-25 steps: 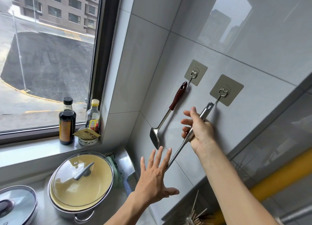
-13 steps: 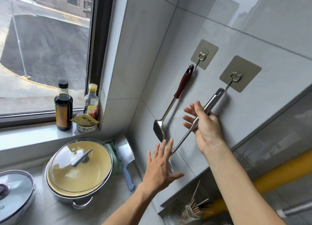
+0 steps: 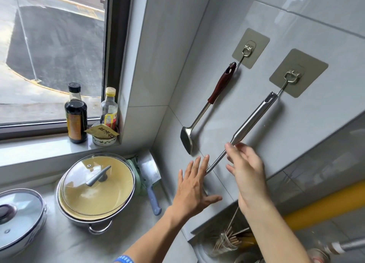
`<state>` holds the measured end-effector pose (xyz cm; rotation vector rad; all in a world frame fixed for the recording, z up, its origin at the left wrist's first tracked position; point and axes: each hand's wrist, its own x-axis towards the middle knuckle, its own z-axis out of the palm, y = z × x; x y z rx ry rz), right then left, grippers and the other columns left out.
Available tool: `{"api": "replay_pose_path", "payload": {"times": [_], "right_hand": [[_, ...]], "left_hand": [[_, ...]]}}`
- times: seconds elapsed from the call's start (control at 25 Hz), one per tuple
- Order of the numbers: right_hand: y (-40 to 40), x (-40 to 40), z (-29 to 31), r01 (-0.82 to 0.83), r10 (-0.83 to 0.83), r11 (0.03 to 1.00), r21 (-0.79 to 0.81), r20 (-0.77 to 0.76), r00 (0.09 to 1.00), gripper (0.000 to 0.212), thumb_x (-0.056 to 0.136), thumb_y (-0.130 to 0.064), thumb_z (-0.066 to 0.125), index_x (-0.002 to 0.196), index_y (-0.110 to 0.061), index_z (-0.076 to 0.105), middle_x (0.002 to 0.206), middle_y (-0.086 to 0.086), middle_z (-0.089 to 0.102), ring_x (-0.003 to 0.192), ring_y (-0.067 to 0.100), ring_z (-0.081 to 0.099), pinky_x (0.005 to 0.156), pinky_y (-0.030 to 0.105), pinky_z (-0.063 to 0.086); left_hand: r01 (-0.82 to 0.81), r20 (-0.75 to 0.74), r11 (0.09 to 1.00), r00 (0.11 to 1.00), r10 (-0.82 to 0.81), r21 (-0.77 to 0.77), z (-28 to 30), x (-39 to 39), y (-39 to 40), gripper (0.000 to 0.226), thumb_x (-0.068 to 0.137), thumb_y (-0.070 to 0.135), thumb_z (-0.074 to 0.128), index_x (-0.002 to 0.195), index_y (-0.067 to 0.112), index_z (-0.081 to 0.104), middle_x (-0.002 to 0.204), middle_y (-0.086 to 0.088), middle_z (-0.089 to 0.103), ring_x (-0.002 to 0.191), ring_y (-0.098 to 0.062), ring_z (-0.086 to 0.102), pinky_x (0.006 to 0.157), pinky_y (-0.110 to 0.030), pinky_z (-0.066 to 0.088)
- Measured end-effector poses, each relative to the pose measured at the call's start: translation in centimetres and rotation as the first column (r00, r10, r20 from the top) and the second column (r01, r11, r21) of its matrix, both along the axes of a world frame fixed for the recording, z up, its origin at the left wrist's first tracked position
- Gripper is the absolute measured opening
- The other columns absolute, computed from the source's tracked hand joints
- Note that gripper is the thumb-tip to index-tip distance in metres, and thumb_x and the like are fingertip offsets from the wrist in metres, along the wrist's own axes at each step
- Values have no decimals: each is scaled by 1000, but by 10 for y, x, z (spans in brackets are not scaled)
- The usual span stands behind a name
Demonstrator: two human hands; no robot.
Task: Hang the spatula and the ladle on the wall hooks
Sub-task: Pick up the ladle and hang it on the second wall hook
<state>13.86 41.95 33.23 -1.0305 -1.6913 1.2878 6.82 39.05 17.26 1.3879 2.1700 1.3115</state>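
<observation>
A spatula [image 3: 220, 84] with a dark red handle hangs from the left wall hook [image 3: 247, 48], its steel blade against the tile. A steel ladle [image 3: 254, 118] hangs from the right wall hook [image 3: 292, 77]. My right hand [image 3: 246, 176] is at the thin shaft just below the ladle's handle, fingers spread, with only the index fingertip near or touching it. My left hand [image 3: 193, 187] is flat with fingers apart at the ladle's lower end, and it hides the bowl.
A yellow pot with a glass lid [image 3: 96, 183] and a second lidded pot [image 3: 17, 213] stand on the counter. A cleaver [image 3: 150, 172] leans in the corner. Two bottles [image 3: 76, 112] and a small bowl [image 3: 103, 138] are on the sill. A chopstick jar [image 3: 227, 241] stands below my right hand.
My right hand has slid down from the ladle's handle to the shaft and let go its grip. The ladle stays on the hook. My left hand has barely moved.
</observation>
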Motion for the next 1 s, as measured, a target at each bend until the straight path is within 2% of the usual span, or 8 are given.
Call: {"api": "replay_pose_path", "payload": {"times": [0.08,0.16,0.24,0.36,0.44,0.6,0.8,1.0], "right_hand": [[-10,16,-7,-28,-28,893,449,117,993,27,86,-34,65,111,-30,57,115,-3,68,98,3,65,90,31,53],[-5,21,-8,-287,-115,431,856,367,923,39,88,-32,59,125,-23,55,127,4,64,116,18,59,101,36,44],[5,14,-6,-599,-327,98,795,594,735,49,89,-38,55,132,-15,54,143,14,53,134,34,43,114,54,26],[20,11,-4,-859,-580,80,505,725,372,66,90,-53,44,141,-12,44,153,18,37,144,38,22,116,63,8],[26,17,-5,-898,-637,105,427,722,269,69,90,-55,44,143,-11,42,155,19,34,146,38,16,116,64,4],[25,18,-14,-908,-705,109,404,675,216,75,92,-56,37,149,-10,25,160,22,14,146,39,-3,113,62,-13],[28,17,-31,-929,-710,62,365,670,216,80,95,-58,25,150,-12,-10,148,25,-35,133,45,-39,98,69,-32],[32,15,-35,-938,-714,46,345,668,210,80,94,-60,25,152,-13,-4,149,24,-32,134,46,-36,99,70,-29]], "left_hand": [[8,-1,1000,1000,-8,-4,-2,-1,0,121,72,65,73,143,54,-25,166,6,1,151,-20,-2,120,-57,5],[20,8,1000,1000,-20,-2,-1,-3,0,121,71,66,73,145,53,-21,166,7,0,151,-19,-4,120,-58,6],[37,15,999,999,-37,0,0,-4,-1,122,68,69,74,150,47,-14,166,8,-1,150,-17,-6,120,-57,5],[118,3,993,993,-118,-5,-6,-16,-19,123,68,72,71,152,42,-12,165,10,-5,150,-12,-10,119,-52,-1],[147,-13,989,989,-147,3,-11,-35,-37,105,79,64,64,153,42,-7,165,11,-2,149,-8,-9,121,-52,-1],[-5,20,1000,1000,5,24,4,-74,-42,76,89,42,46,154,35,6,164,5,10,150,-12,0,121,-55,6],[11,-133,996,991,-22,-86,31,-90,-5,75,89,76,24,150,49,-11,164,14,-11,147,-9,-19,114,-54,-17],[39,-41,994,998,-43,-101,30,-106,15,76,84,82,14,149,51,-8,163,18,-7,147,-6,-14,116,-62,-11]]}}
